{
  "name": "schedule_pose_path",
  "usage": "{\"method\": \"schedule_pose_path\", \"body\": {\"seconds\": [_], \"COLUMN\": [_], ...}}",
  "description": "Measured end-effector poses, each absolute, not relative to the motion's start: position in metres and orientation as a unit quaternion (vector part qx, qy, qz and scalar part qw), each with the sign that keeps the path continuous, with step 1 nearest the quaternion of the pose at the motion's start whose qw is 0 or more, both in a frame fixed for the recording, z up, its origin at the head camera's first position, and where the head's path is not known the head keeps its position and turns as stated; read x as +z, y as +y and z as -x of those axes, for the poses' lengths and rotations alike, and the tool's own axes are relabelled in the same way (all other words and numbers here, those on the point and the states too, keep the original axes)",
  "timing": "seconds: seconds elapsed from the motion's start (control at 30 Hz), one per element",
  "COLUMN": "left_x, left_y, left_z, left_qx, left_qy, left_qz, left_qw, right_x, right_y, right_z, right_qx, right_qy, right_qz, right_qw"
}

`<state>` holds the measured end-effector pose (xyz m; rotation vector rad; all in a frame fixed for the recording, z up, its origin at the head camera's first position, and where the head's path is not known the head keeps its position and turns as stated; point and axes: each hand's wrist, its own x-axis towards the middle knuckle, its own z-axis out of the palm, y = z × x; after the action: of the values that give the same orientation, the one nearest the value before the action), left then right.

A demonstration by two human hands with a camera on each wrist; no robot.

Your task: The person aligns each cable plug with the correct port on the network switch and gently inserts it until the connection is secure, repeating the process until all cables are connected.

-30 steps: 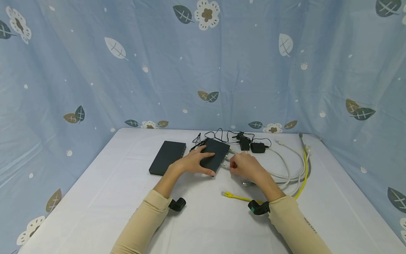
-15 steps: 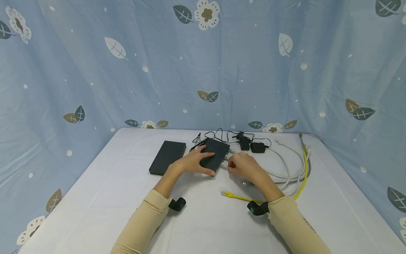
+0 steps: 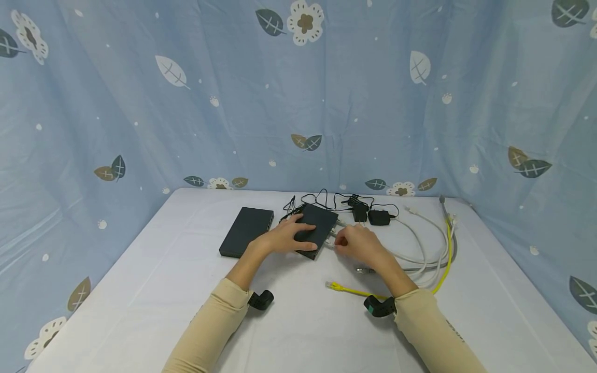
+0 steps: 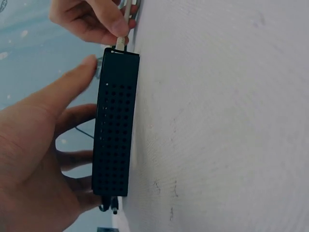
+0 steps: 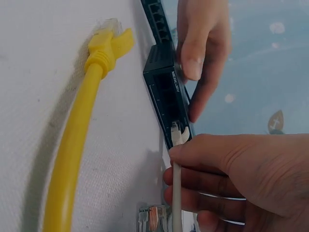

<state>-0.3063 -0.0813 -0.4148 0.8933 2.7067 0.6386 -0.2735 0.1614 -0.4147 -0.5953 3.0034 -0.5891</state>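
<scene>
My left hand (image 3: 285,237) rests spread over the top of a black network switch (image 3: 323,217), thumb near its front corner. With thumb and fingers, my right hand (image 3: 361,242) pinches a white network cable (image 5: 177,193) just behind its plug (image 5: 176,134). The plug's clear tip is right at a port in the switch's right side, as the right wrist view shows. More white cable plugs sit along that same side, partly behind the right hand. A second black switch (image 3: 244,230) lies to the left.
Two black power adapters (image 3: 379,217) with tangled black cords lie at the back. Looped white and grey cables (image 3: 454,248) spread out on the right. A yellow network cable (image 3: 350,290) and a grey cable's plug (image 3: 365,270) lie nearer the front.
My right hand has shifted slightly left, toward the switch, with the white cable's plug. The left thumb has moved up from the switch's front corner, while the left hand otherwise stays in place.
</scene>
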Motion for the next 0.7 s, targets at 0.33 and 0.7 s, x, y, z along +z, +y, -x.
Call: {"method": "schedule_pose_path", "body": {"seconds": [0.33, 0.7], "left_x": [-0.4164, -0.4137], "left_y": [-0.0769, -0.0739], "left_z": [0.3049, 0.3024], "left_qx": [0.200, 0.199], "left_qy": [0.930, 0.930], "left_qz": [-0.292, -0.292], "left_qw": [0.098, 0.103], "right_x": [-0.4164, -0.4172], "right_y": [0.1589, 0.1551], "right_z": [0.2747, 0.2711], "right_qx": [-0.172, -0.156], "right_qy": [0.960, 0.964], "right_qz": [0.220, 0.216], "right_qw": [0.000, -0.023]}}
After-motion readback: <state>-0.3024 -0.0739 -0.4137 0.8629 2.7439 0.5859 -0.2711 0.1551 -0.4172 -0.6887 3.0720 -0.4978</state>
